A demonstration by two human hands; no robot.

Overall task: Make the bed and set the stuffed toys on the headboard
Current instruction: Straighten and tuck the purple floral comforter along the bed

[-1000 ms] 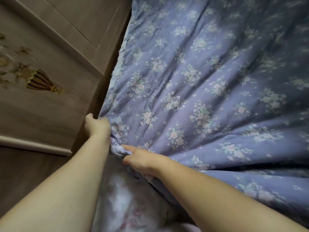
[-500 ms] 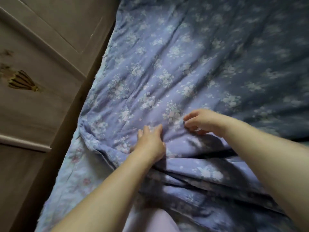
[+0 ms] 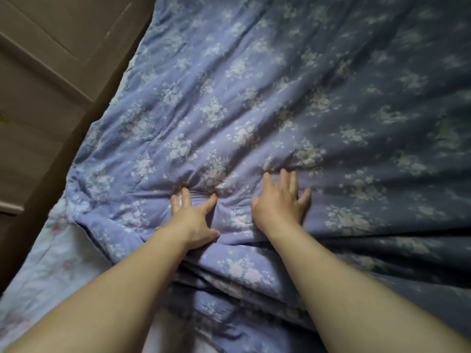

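From the head view, I have both hands down on the quilt [image 3: 254, 103], the blue floral cover that fills most of the frame from the upper right down to the lower centre. My left hand [image 3: 195, 220] sits just left of centre with its fingers [image 3: 185, 197] spread and pressed into the fabric, bunching a small pucker between forefinger and thumb; it looks more like pushing than gripping. My right hand [image 3: 280, 202] lies flat just beside it to the right, fingers fanned wide, palm down, holding nothing.

On progress, I judge the bed about partway made: the quilt is spread across the mattress but creased, with folds radiating away from my hands and a thick doubled edge heaped at lower centre. The paler sheet [image 3: 51, 250] shows bare at the lower left, so that corner is not covered yet. No stuffed toys and no headboard appear in the frame, so I take that part as not yet done.

The quilt's left edge runs diagonally from the top centre down to the lower left, alongside the wooden cabinet [image 3: 46, 85] at the upper left, nearly touching it. I read its long axis as following that same diagonal, pointing up and to the right away from me, though its far ends are out of view, so I can't be sure
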